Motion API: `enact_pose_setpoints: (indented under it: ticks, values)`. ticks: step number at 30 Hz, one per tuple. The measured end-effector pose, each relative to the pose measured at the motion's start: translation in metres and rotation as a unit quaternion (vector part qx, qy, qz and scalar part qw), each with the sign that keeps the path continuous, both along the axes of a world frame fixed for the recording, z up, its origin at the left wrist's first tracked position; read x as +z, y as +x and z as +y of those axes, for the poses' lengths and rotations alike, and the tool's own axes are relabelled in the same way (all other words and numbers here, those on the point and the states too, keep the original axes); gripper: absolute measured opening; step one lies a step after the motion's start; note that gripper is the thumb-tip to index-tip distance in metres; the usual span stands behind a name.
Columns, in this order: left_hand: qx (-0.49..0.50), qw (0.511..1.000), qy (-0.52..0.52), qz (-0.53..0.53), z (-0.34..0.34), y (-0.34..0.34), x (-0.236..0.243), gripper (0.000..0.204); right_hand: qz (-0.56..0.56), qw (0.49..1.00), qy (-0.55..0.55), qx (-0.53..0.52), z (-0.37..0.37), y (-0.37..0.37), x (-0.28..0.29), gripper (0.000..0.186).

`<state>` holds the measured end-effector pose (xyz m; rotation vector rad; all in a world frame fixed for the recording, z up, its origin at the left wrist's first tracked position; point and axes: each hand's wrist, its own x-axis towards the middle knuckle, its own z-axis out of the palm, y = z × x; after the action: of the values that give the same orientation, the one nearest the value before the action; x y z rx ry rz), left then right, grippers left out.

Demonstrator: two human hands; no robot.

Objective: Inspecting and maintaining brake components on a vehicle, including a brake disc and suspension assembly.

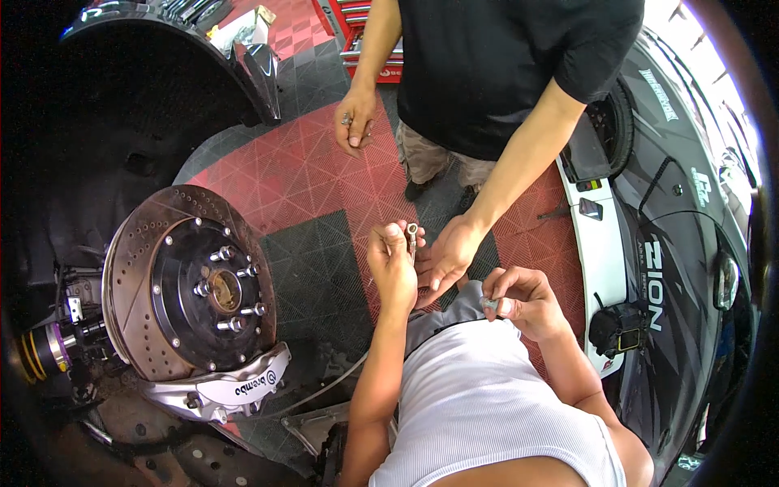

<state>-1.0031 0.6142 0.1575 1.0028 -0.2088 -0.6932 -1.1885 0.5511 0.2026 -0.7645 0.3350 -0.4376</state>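
My left hand [392, 258] is closed on a slim metal fitting with a ring-shaped end [412, 230], held upright between thumb and fingers. Off to the right, my right hand [523, 299] pinches a small shiny metal piece [489, 303], mostly covered by the fingertips. Between my hands, a co-worker's open hand [451, 253] reaches in close beside my left hand, palm up. The co-worker's other hand [355, 118] hangs farther back with a small metal part [346, 119] in its fingers.
At left, a drilled brake disc [134, 284] with a silver caliper [227, 390] sits in an open wheel arch [89, 105]. A thin hose [329, 387] runs behind my left forearm. Red toolbox drawers [373, 45] stand at the back; a dark car [673, 219] fills the right.
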Motion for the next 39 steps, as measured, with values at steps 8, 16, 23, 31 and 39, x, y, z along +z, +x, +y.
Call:
enact_pose_setpoints:
  ticks: [8, 16, 23, 31, 39]
  values:
    - [-0.016, 0.997, 0.014, -0.070, 0.007, 0.007, -0.004, 0.022, 0.020, 0.998, -0.014, 0.066, -0.004, 0.005, -0.003, 0.014]
    - [0.096, 0.948, 0.139, -0.268, 0.038, 0.029, 0.007, 0.016, 0.012, 0.993, -0.028, 0.112, -0.008, 0.016, -0.007, 0.015]
    - [0.016, 0.973, 0.146, -0.178, 0.081, -0.022, 0.036, 0.015, -0.042, 0.970, -0.204, 0.123, -0.002, 0.044, -0.007, 0.015]
    - [0.039, 0.992, 0.017, -0.118, 0.096, -0.040, 0.032, 0.013, -0.057, 0.910, -0.388, 0.139, 0.005, 0.075, 0.011, 0.015]
    - [0.081, 0.993, 0.014, -0.087, 0.112, -0.042, 0.030, 0.014, -0.097, 0.855, -0.490, 0.141, 0.009, 0.093, 0.024, 0.016]
